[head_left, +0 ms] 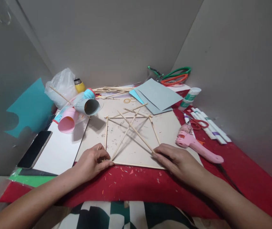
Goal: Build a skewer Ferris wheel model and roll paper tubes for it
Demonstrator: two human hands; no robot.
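A person is sitting at a table covered in red cloth (233, 165), both bare hands working at a pale square cardboard board (136, 152).

At the board's 9 o'clock, a black smartphone (34, 149) is lying face up beside a white paper sheet (59, 149), seemingly parked out of the way. At 10 o'clock, a pink paper cone (67, 123) and a pale blue paper cone (88, 105) are lying on their sides, touching.

The left hand (91, 162) is pinching the 7 o'clock corner of a frame of thin wooden sticks (136, 131), fingertips closed where the sticks meet, probably to stop the joint from slipping. The frame is lying flat on the board, a square with crossing diagonals.

The right hand (174, 159) is resting palm down at 5 o'clock, fingers extended and pressing on a diagonal stick's end, apparently pinning it down rather than gripping it.

At 1 o'clock, grey-blue paper sheets (158, 95) are overlapping the board's edge. At 3 o'clock, a pink plastic handled tool (195, 144) is lying near the right hand, within reach.
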